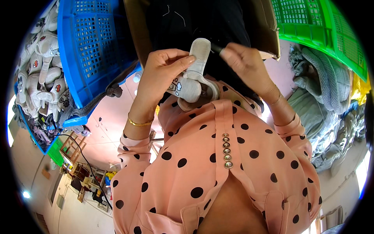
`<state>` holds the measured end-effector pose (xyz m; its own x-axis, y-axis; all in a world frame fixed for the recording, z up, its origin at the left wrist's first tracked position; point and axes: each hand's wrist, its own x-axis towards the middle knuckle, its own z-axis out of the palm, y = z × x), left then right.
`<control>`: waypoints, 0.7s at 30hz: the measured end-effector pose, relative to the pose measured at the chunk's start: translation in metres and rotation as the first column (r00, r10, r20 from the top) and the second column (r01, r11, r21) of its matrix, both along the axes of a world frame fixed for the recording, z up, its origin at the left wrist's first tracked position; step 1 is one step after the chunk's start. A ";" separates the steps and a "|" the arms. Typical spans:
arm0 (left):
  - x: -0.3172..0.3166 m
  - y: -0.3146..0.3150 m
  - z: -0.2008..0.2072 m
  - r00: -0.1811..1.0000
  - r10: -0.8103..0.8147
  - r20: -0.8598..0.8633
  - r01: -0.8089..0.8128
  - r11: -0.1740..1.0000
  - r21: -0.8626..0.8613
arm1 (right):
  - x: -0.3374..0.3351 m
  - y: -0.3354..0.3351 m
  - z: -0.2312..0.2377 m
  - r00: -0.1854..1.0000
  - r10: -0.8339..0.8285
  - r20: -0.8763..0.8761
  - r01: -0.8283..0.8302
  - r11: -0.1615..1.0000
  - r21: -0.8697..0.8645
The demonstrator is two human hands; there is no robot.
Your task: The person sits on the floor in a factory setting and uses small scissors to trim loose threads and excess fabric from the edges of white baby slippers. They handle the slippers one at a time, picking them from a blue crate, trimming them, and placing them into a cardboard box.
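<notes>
My left hand (165,72) grips a small light-grey cloth shoe (189,90) with a printed picture on its toe. The thumb presses on the shoe's broad, rounded strap (201,48), which stands up from the opening with stitching along its edge. Just to the right of the strap, my right hand (245,64) is closed around a dark, slim tool (216,48). Motion smears the tool and fingertips, so its exact kind is unclear. The tool's near end lies close to the strap's edge; I cannot tell whether they touch.
At the left stands a blue plastic basket (83,78), with many similar shoes (44,74) heaped beyond it. A cardboard box (269,29) surrounds my dark-clothed legs (171,27), where loose thread lies. A green basket (331,29) and grey cloth bundles (319,105) are at the right.
</notes>
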<state>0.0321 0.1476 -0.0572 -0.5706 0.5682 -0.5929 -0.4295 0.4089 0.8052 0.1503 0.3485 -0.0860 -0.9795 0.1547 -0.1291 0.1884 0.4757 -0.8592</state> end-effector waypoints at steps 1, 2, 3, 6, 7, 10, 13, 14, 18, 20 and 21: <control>0.001 0.000 0.002 1.000 0.011 -0.012 -0.011 1.000 -0.012 | -0.003 0.002 0.000 0.995 -0.085 0.043 0.093 0.960 -0.262; 0.000 -0.001 0.001 1.000 0.001 -0.010 0.000 1.000 0.004 | -0.005 0.004 0.000 0.982 -0.157 0.108 0.190 0.846 -0.498; -0.001 -0.002 0.000 1.000 -0.010 -0.009 0.011 1.000 0.021 | -0.006 0.000 0.000 0.984 -0.148 0.097 0.177 0.835 -0.521; 0.000 -0.001 -0.002 0.998 -0.050 -0.031 0.052 0.995 0.086 | -0.015 -0.018 0.007 0.981 -0.076 0.178 0.163 0.820 -0.549; 0.001 -0.001 -0.003 0.997 -0.064 -0.044 0.068 0.992 0.110 | -0.016 -0.018 0.005 0.981 -0.068 0.180 0.164 0.784 -0.599; 0.005 0.005 0.000 0.990 -0.071 -0.119 0.088 0.986 0.141 | -0.019 -0.022 0.004 0.983 -0.065 0.173 0.172 0.670 -0.722; -0.005 0.001 -0.003 0.976 -0.211 -0.053 0.214 0.975 0.054 | -0.020 -0.023 -0.002 0.989 -0.037 0.141 0.126 0.707 -0.696; -0.004 0.000 -0.003 0.991 -0.134 -0.014 0.134 0.988 0.072 | -0.020 -0.023 -0.001 0.991 -0.106 0.087 0.137 0.805 -0.578; 0.005 -0.003 -0.006 0.973 0.171 0.154 -0.196 0.968 0.159 | -0.011 -0.018 -0.001 0.962 -0.125 -0.241 0.134 0.991 0.022; 0.012 0.000 0.002 0.942 0.265 0.206 -0.304 0.934 0.190 | -0.001 -0.022 -0.001 0.947 -0.022 -0.320 0.126 0.942 0.311; 0.015 0.001 0.004 0.933 0.299 0.203 -0.332 0.930 0.158 | 0.002 -0.024 0.008 0.967 -0.007 -0.254 0.108 0.916 0.386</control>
<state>0.0467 0.1483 -0.0535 -0.6371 0.4854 -0.5987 -0.6501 0.0788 0.7557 0.1528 0.3240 -0.0784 -0.9603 0.2007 0.1938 0.0364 0.7787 -0.6263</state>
